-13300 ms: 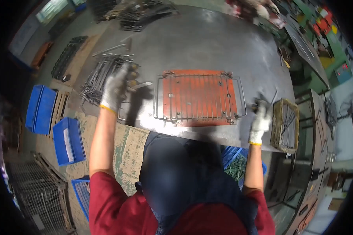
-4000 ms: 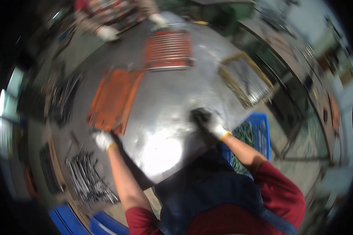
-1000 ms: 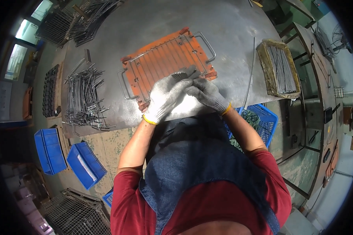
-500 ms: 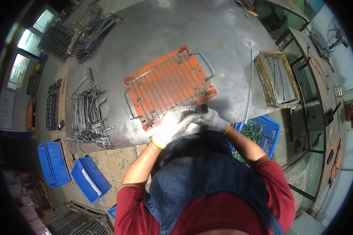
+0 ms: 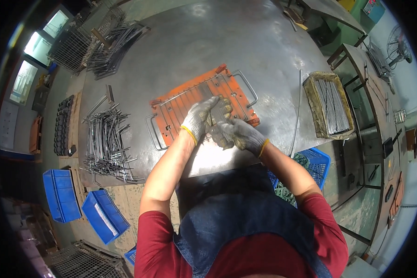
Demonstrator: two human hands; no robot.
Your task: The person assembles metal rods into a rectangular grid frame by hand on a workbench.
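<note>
Head view: gloved hands (image 5: 220, 123) hide jig (image 5: 190, 104) centre.

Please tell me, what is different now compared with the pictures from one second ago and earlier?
Both gloved hands, left hand and right hand, stay together at the near edge of the orange jig with its wire frame, and whether they grip anything cannot be told. Thirteen seconds ago they were wide apart. The wire pile and the tray of rods stayed put.

Bent wire pile (image 5: 107, 143), blue bins (image 5: 81, 206), tray of rods (image 5: 330, 105).
</note>
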